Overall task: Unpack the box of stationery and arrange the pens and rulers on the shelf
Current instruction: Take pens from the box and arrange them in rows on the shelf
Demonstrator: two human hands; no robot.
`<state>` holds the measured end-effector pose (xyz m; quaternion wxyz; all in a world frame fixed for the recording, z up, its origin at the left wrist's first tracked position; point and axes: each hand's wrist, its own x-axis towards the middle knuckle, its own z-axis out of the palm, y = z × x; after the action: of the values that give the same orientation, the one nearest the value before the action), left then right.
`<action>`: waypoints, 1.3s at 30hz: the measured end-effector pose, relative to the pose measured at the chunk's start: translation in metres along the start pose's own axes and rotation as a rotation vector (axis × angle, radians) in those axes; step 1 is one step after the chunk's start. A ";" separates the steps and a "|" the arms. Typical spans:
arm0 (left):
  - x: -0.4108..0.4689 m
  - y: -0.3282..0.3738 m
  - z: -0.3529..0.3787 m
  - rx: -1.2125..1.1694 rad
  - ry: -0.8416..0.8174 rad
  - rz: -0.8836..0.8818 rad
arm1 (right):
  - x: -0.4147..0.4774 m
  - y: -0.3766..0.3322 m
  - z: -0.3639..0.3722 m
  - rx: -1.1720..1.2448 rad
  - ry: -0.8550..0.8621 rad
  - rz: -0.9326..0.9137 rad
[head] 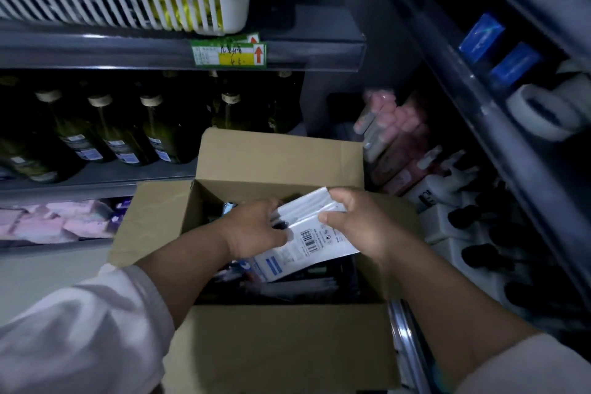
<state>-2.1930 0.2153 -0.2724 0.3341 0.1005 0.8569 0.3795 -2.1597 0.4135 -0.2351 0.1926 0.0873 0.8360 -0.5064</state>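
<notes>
Left hand (256, 227) and right hand (361, 224) gripping white packet (307, 233) over open box (281, 345), possibly pens beneath, bottles (105, 131) behind

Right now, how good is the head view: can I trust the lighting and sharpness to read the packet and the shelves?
Head view: dim overall, brightest on the white barcode-printed plastic packet held by the left hand and right hand; its small print is too blurred to read. The shelf of dark green glass bottles sits in deep shadow. Wide-angle bending curves the shelf edges.
</notes>
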 end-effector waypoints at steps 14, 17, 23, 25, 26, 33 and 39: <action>-0.090 0.105 -0.040 -0.229 0.424 -0.168 | -0.088 -0.074 -0.067 0.092 0.347 -0.121; -0.120 0.156 -0.056 -0.661 0.082 -0.292 | -0.108 -0.103 -0.071 0.000 0.483 -0.234; -0.173 0.230 -0.092 -1.206 -0.167 -0.132 | -0.177 -0.171 -0.067 -0.433 0.727 -0.729; -0.195 0.251 -0.094 -1.339 -0.087 -0.067 | -0.196 -0.185 -0.066 -0.523 0.774 -0.852; -0.203 0.259 -0.094 -1.378 -0.048 -0.053 | -0.204 -0.189 -0.067 -0.549 0.787 -0.889; -0.245 0.293 -0.098 -1.441 -0.001 0.049 | -0.265 -0.210 -0.078 -0.533 0.682 -0.888; -0.257 0.319 -0.095 -1.407 -0.062 0.151 | -0.308 -0.239 -0.098 0.369 0.790 -0.426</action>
<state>-2.0861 0.2715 0.1306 0.3166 -0.0694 0.3890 0.8623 -1.9836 0.4018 0.1264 -0.2659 0.1324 0.7409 -0.6024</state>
